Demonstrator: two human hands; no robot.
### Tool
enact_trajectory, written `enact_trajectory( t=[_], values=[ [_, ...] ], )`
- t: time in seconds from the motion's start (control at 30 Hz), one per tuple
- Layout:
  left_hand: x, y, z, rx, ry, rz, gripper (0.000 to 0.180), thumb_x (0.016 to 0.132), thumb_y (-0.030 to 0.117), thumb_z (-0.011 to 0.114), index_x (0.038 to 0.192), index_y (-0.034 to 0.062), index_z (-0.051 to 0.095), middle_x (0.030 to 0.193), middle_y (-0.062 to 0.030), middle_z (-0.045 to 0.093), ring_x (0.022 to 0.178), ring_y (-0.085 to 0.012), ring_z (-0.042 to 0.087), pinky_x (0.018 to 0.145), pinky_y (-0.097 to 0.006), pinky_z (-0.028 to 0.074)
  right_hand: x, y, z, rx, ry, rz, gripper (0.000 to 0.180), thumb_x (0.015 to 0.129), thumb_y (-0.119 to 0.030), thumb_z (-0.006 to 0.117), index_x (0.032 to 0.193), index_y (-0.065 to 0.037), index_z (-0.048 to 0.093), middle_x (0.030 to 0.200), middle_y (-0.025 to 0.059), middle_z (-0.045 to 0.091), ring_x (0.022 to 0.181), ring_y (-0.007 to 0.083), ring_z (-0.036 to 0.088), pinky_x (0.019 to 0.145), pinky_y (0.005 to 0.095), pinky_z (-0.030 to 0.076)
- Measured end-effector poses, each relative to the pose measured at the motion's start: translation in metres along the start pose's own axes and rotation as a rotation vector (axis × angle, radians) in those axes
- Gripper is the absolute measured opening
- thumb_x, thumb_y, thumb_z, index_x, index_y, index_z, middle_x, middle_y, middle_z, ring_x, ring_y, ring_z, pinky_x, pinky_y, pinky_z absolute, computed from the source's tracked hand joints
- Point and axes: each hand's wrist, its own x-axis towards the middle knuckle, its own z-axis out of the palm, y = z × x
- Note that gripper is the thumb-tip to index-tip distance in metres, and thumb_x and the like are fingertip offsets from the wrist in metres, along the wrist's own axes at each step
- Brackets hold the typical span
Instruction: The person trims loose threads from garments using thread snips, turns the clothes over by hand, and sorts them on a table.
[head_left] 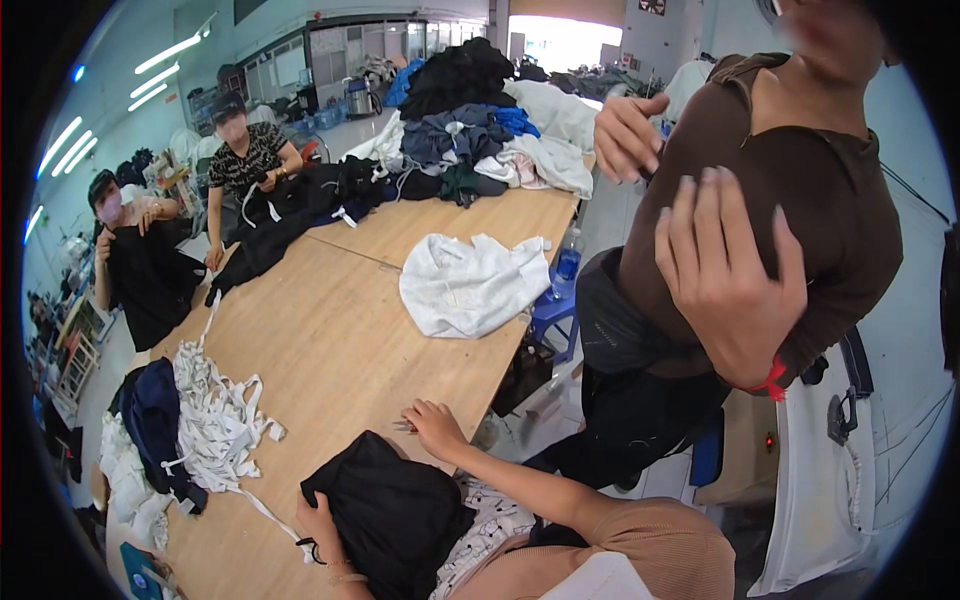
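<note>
A black garment (pixel 395 515) lies bunched at the near edge of the wooden table (pixel 330 340), partly over my lap. My left hand (pixel 320 522), with bands on its wrist, grips the garment's left edge from below. My right hand (pixel 436 427) rests on the table edge just beyond the garment, with its fingers lying toward the left. A small thin item (pixel 402 427) pokes out at its fingertips; whether the hand holds it is unclear. My beige sleeve (pixel 640 545) runs in from the lower right.
A person in a brown top (pixel 790 190) stands close at the right with both hands raised. On the table are a white garment (pixel 470 285), white strips (pixel 215 415), a navy cloth (pixel 150 415) and a clothes pile (pixel 470 130). Two people sit at the far left.
</note>
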Motion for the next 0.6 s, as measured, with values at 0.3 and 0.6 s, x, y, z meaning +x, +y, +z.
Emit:
enact_trajectory(
  t=[0.3, 0.6],
  values=[
    [0.001, 0.003, 0.005, -0.114, 0.049, -0.060, 0.018, 0.082, 0.010, 0.055, 0.090, -0.0061, 0.058, 0.076, -0.0163, 0.064, 0.069, -0.0213, 0.060, 0.064, -0.033, 0.046, 0.003, 0.002, -0.004, 0.001, -0.056, 0.038, 0.019, 0.080, -0.010, 0.053, 0.099, -0.009, 0.057, 0.092, 0.0080, 0.052, 0.096, 0.0251, 0.052, 0.080, 0.0383, 0.038],
    [0.002, 0.003, 0.006, -0.111, 0.085, -0.087, 0.017, 0.082, 0.011, 0.056, 0.083, -0.0059, 0.056, 0.069, -0.0148, 0.060, 0.063, -0.0189, 0.054, 0.060, -0.034, 0.043, 0.048, -0.117, -0.176, 1.520, -0.233, -0.070, 0.020, 0.092, -0.019, 0.053, 0.090, -0.001, 0.062, 0.079, 0.0007, 0.059, 0.056, 0.0031, 0.041, 0.050, 0.0176, 0.031]
  ],
)
